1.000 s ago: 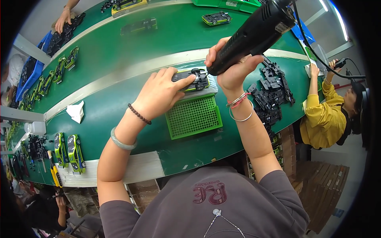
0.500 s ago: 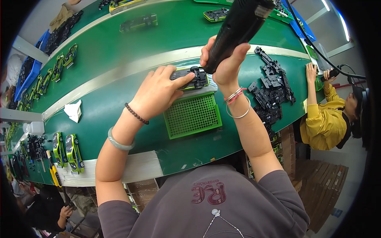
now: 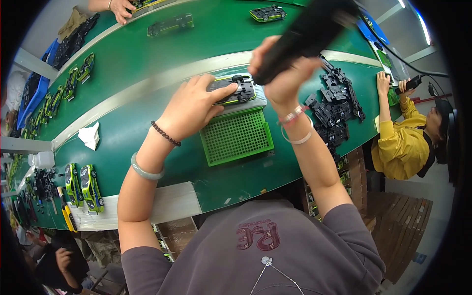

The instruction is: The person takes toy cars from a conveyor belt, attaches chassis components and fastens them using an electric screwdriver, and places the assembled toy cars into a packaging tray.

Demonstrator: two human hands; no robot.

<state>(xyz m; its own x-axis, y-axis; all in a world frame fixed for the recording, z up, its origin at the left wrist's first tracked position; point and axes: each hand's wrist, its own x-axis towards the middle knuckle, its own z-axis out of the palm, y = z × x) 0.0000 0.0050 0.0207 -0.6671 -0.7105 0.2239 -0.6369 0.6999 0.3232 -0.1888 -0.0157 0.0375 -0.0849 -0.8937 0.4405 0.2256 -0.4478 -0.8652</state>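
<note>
An upturned toy car (image 3: 239, 92), its black underside and wheels facing up, lies on a pale pad behind a green perforated basket (image 3: 236, 135). My left hand (image 3: 196, 101) grips its left end, the index finger stretched along the chassis. My right hand (image 3: 287, 81) is wrapped round a black electric screwdriver (image 3: 309, 39), held tilted just right of the car. The tool is smeared by motion, and its lower end sits near the car's right end; I cannot tell whether they touch.
A heap of black chassis parts (image 3: 337, 105) lies to the right. Two green toy cars (image 3: 90, 187) and a crumpled white tissue (image 3: 89, 135) are at left. Across the white rail (image 3: 142, 91) are more cars and a person's hand (image 3: 120, 9). A co-worker in yellow (image 3: 400, 145) sits at right.
My right hand and the screwdriver have swung a little, the tool's top moving right. The car's right end is less covered. A person's hand has appeared at the far upper left.
</note>
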